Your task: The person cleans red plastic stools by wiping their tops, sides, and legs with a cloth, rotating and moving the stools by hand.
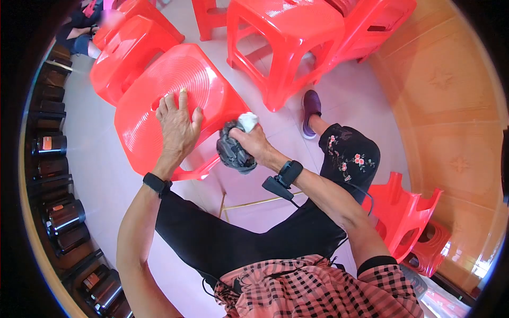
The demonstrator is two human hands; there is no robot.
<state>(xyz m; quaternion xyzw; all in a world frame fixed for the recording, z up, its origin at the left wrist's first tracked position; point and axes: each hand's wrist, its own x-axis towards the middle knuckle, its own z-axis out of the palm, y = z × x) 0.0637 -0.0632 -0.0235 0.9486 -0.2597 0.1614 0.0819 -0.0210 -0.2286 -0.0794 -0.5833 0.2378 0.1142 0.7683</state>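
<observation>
My left hand (pixel 179 127) lies with its fingers spread on the ringed seat of a red plastic stool (pixel 139 126). The stool is tilted in front of me, its seat facing up toward the camera. Close to the seat's right edge, my right hand (pixel 254 144) is closed round a crumpled dark grey cloth (pixel 232 152). A white bit of cloth or paper (pixel 247 122) sticks out at the top of that hand. Whether the grey cloth touches the stool, I cannot tell.
More red stools stand behind, one upright stool (pixel 289 26) at the top middle. Another red stool (pixel 397 209) is at the right by the wooden panel wall (pixel 445 106). Dark pots or jars (pixel 66 217) line the left side. Part of another person (pixel 79 37) shows at top left.
</observation>
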